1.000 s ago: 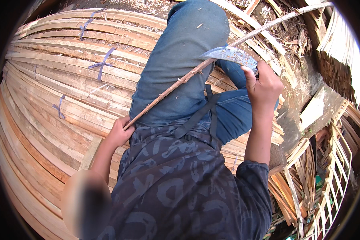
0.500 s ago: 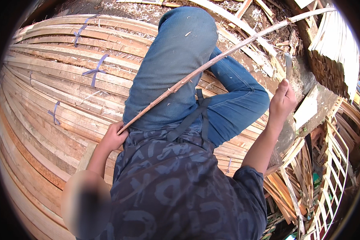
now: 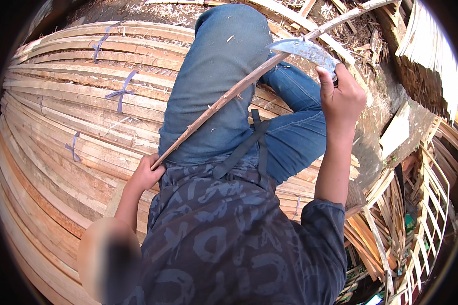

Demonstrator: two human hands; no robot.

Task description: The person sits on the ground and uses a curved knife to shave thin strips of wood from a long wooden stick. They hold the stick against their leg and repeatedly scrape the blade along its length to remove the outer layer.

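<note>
A long, thin wooden stick [image 3: 224, 99] lies slantwise over my jeans-clad thigh, its knobbly far end reaching up to the right. Its near end is gripped by my left hand [image 3: 146, 174], fingers closed, low beside my waist. On the right, my right hand [image 3: 344, 94] is closed round a knife [image 3: 305, 51] with a broad, curved grey blade. The blade crosses the stick's upper part just beyond my knee; whether it touches the wood I cannot tell. Most of the knife's handle is hidden inside my fist.
Long wooden strips [image 3: 66, 94], tied in bundles with purple ties [image 3: 121, 92], spread under me and to the left. A stack of pale slats [image 3: 430, 56] stands at the far right. Below it are split offcuts [image 3: 376, 244] and a slatted lattice [image 3: 427, 223]. Shavings litter the ground.
My right hand has swung up and left with the knife, bringing the blade from the right side onto the line of the stick. The stick's far end has shifted left. My left hand stays nearly put.
</note>
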